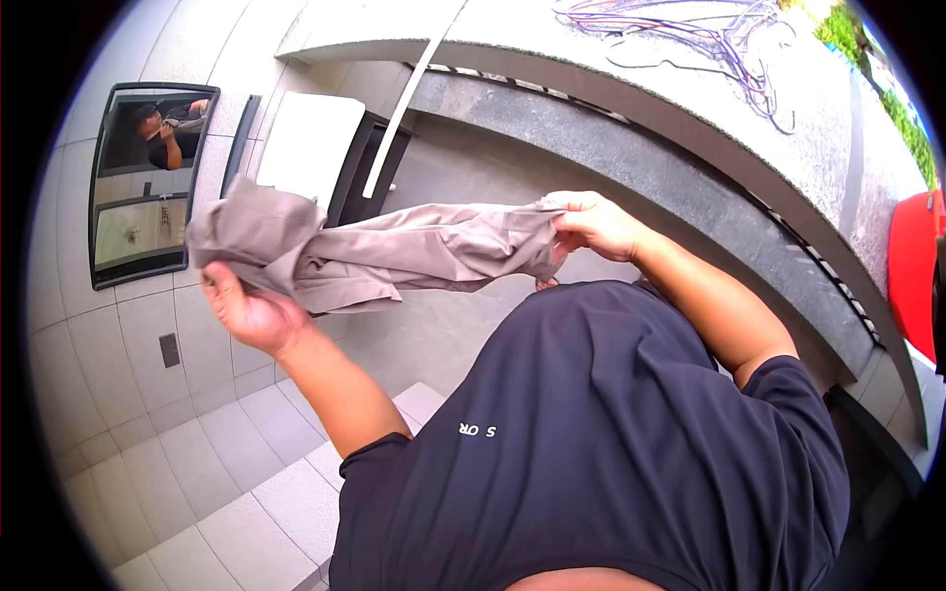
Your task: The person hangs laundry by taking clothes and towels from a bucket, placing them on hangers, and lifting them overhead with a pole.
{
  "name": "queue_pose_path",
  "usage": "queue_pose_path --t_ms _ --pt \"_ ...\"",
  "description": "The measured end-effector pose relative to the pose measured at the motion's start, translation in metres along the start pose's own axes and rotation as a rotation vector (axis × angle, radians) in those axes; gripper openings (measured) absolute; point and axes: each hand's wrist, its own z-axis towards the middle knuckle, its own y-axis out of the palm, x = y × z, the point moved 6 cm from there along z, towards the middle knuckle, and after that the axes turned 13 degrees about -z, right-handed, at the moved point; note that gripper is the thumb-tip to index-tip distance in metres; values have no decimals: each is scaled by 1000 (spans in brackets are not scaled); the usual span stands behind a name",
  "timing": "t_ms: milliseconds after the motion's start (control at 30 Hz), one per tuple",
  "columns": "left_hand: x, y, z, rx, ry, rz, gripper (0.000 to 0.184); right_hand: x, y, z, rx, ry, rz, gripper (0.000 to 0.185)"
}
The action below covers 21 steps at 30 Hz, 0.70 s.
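A grey-brown garment (443, 241) stretches loosely between my two hands, wrinkled and bunched, and I cannot make out its exact kind. My left hand (258, 313) holds its bulky, folded end from below, with some fingers hidden behind the cloth. At the other end, my right hand (599, 227) pinches the gathered edge between thumb and fingers. The cloth hangs in the air just beyond my dark T-shirt (611, 433).
Several wire hangers (729, 39) lie on the pale ledge (650, 74), with a red object (916, 276) at its right end. A thin white pole (404, 108) slants near a white panel (305, 143). A mirror (148, 187) hangs on the tiled wall.
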Motion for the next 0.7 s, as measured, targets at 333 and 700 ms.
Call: queue_pose_path --t_ms 333,700 --pt "-127 46 -128 -869 -623 773 80 -169 76 -14 48 -371 246 15" --pt "-165 90 -153 -153 -1060 -482 41 -207 36 12 441 -609 -1059 32"
